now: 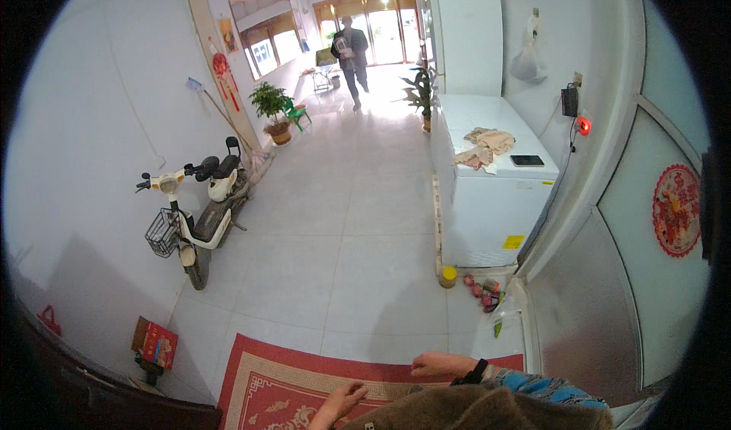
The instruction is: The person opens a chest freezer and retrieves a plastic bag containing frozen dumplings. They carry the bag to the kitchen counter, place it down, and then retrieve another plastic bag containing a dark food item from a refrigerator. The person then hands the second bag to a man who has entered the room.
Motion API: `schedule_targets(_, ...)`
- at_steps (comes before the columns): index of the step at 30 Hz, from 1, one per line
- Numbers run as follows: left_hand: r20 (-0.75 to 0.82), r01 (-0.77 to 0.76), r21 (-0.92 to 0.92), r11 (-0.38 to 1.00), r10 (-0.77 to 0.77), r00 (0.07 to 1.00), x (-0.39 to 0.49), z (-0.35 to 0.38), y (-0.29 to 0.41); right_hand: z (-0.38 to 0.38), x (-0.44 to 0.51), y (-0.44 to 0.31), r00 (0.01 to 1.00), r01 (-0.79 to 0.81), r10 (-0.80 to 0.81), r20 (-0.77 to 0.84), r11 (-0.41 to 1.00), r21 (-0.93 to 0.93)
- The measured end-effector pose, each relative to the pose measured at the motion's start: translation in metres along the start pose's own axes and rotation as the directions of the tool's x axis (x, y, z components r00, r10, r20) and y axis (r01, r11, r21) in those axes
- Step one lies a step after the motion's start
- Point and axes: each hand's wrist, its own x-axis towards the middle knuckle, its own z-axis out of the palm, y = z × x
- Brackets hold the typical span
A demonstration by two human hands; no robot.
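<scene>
My left hand (343, 401) hangs at the bottom of the view over a red and beige patterned rug (268, 373). Its fingers are loosely bent and nothing shows in them. Farther right, my right hand (441, 365) is held out in front of my brown garment (491, 410), with a black band (476, 372) on the wrist. Its fingers curl downward and their undersides are hidden; I see no object there. Neither hand touches anything besides the air above the rug and tiled floor (297, 270).
A white chest freezer (491, 213) bears cloths (485, 144) and a phone (527, 160). Red onions (477, 290) and a yellow-lidded jar (448, 277) are by its base. Left stand an electric scooter (205, 219) and a red carton (159, 344). A person (349, 53) faces me near the glass doors.
</scene>
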Motion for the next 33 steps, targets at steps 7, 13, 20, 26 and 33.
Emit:
schedule_targets(7,0.106,0.051,-0.094,0.994,-0.041,0.994,0.036,-0.007,0.047,-0.048,0.02,0.018,0.998,-0.003,0.001,-0.065,1.0,-0.019)
schedule_targets(13,0.094,-0.037,-0.031,0.999,0.04,0.995,0.071,-0.041,0.056,-0.066,0.059,0.029,1.0,0.008,-0.008,-0.015,1.0,0.017)
schedule_targets(20,0.122,-0.119,0.122,0.985,0.104,0.987,0.12,-0.114,0.094,-0.107,0.099,0.013,0.986,-0.072,0.075,-0.151,0.997,0.022)
schedule_targets(26,0.153,-0.124,0.004,0.992,0.122,0.981,0.145,-0.18,0.117,-0.151,0.145,-0.003,0.92,-0.038,0.034,-0.391,0.999,-0.002)
schedule_targets(33,0.249,-0.072,0.045,0.996,0.059,0.967,0.185,-0.225,0.128,-0.212,0.156,-0.006,0.845,-0.164,0.206,-0.493,0.978,0.127)
